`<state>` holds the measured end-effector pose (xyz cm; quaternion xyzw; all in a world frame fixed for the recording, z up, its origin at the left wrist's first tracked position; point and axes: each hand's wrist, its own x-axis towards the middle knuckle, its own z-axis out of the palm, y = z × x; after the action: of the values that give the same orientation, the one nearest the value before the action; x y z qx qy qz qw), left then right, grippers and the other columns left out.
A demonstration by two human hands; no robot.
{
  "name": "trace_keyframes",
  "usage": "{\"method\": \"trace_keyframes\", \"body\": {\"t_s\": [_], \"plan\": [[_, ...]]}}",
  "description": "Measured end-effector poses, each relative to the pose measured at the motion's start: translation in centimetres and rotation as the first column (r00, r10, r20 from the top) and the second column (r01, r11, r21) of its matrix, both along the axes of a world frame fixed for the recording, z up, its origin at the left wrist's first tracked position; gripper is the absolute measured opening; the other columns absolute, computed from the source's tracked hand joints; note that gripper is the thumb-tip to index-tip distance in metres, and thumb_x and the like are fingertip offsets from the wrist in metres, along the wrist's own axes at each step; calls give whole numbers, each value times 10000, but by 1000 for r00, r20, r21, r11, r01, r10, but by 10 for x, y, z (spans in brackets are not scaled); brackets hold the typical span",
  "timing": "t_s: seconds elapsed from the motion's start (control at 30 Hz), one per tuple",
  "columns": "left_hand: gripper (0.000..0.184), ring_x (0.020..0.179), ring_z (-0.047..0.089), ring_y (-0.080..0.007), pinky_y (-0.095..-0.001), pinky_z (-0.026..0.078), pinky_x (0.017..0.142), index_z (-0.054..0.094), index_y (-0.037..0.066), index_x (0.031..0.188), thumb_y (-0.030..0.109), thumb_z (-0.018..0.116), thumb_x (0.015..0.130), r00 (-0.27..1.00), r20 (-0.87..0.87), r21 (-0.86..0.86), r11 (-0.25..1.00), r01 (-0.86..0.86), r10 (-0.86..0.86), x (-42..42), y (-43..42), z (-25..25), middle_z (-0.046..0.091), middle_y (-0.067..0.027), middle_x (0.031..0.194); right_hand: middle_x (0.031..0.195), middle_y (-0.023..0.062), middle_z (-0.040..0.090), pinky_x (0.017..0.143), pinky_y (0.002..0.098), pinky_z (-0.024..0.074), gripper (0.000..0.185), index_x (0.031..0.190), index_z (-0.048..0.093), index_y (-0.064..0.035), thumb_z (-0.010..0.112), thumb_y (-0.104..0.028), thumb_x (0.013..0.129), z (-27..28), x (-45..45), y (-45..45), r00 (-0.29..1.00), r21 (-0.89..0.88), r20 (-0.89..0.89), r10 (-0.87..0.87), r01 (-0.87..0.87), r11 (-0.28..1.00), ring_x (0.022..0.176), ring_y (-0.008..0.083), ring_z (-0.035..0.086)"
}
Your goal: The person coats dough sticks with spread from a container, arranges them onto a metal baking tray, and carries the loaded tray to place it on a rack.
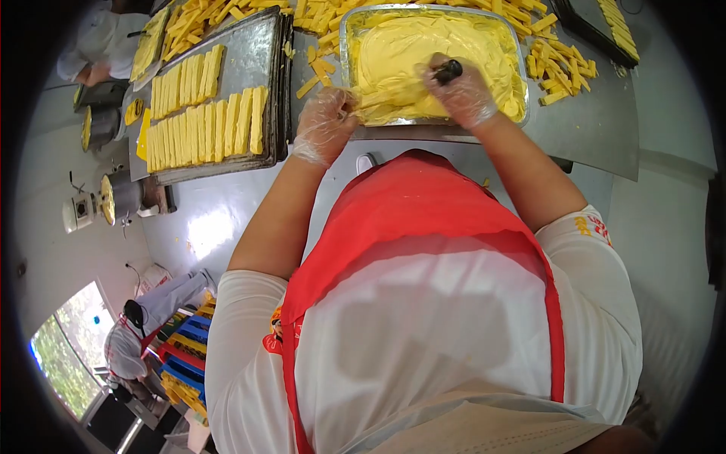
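Observation:
A metal tray (522, 76) of thick yellow cream (423, 45) lies on the table in front of me. My left hand (325, 127), in a clear plastic glove, is at its near left corner. Its fingers are pinched on the end of a cream-covered yellow cake stick (382, 102) over the cream. My right hand (460, 89), gloved too, is closed around the black handle of a spatula (448, 72) above the tray. Motion blurs the area between the hands, so the spatula's blade cannot be made out.
Left of the tray, stacked dark baking sheets (249, 45) carry two rows of coated sticks (204, 125). Loose sticks (560, 68) are heaped behind and right of the tray. Mixers (121, 198) stand at left. One person (106, 38) is at upper left, another (128, 348) near stacked crates (185, 340).

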<state>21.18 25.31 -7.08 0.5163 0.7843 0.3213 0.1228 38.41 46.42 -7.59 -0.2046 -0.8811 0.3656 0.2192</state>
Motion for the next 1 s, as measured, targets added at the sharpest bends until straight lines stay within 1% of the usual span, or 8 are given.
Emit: {"method": "trace_keyframes", "body": {"t_s": [0.13, 0.2, 0.33, 0.4, 0.5, 0.77, 0.87, 1.0], "plan": [[164, 818, 640, -307, -417, 535, 729, 676, 84, 909, 106, 703, 749, 949, -284, -68, 990, 125, -140, -8, 1, 7, 660, -92, 933, 679, 88, 581, 614, 345, 480, 181, 899, 588, -69, 658, -232, 939, 26, 3, -9, 995, 68, 36, -92, 90, 994, 628, 234, 573], [137, 841, 634, -302, -431, 532, 723, 675, 108, 897, 113, 694, 762, 806, -493, 1, 927, 376, -327, -12, 3, 5, 657, -80, 924, 667, 100, 565, 609, 349, 477, 174, 901, 598, -65, 668, -222, 928, 31, -3, -28, 989, -164, -148, -11, -14, 986, 605, 264, 545], [122, 916, 635, -291, -424, 536, 735, 667, 111, 880, 129, 696, 763, 773, -492, -33, 897, 442, -399, -19, -1, 7, 659, -85, 929, 722, 116, 595, 614, 335, 482, 175, 897, 598, -58, 665, -216, 929, 16, -1, -14, 1000, -37, -24, 16, -17, 999, 647, 274, 597], [145, 937, 634, -316, -439, 534, 747, 667, 84, 888, 150, 698, 763, 911, -285, -178, 950, 255, -298, -17, 2, 12, 667, -112, 958, 736, 119, 581, 620, 353, 477, 170, 892, 589, -58, 654, -211, 931, 25, 1, -11, 984, 73, 153, -96, 85, 994, 653, 288, 577], [185, 899, 639, -349, -451, 528, 755, 667, 51, 879, 179, 708, 752, 992, -112, -249, 968, 35, -64, -17, 17, 9, 670, -153, 948, 706, 144, 572, 606, 411, 478, 208, 877, 576, -85, 614, -281, 938, 47, -3, -47, 993, 61, -74, 96, -91, 994, 650, 340, 581], [188, 803, 650, -335, -419, 524, 749, 656, 18, 816, 171, 737, 740, 979, 195, -89, 995, -43, 60, -45, -11, 49, 666, -164, 819, 732, 189, 576, 639, 483, 472, 184, 858, 553, -76, 634, -234, 907, 4, 4, -9, 994, 217, 84, -70, 50, 975, 725, 404, 589], [210, 799, 647, -327, -422, 524, 744, 658, 15, 823, 181, 756, 739, 936, -170, 150, 947, -283, 307, -96, -36, 68, 668, -163, 825, 798, 174, 582, 658, 448, 471, 174, 844, 558, -45, 645, -185, 899, 11, -2, -14, 999, 311, -40, -2, 14, 950, 737, 381, 577], [256, 850, 660, -351, -434, 531, 771, 677, 28, 780, 263, 767, 734, 719, -418, 108, 816, -568, 555, -199, -48, 52, 682, -184, 858, 806, 132, 549, 660, 376, 455, 127, 825, 586, -24, 694, -87, 848, 17, -7, -25, 997, -5, -69, 19, -20, 1000, 711, 325, 547]]}}
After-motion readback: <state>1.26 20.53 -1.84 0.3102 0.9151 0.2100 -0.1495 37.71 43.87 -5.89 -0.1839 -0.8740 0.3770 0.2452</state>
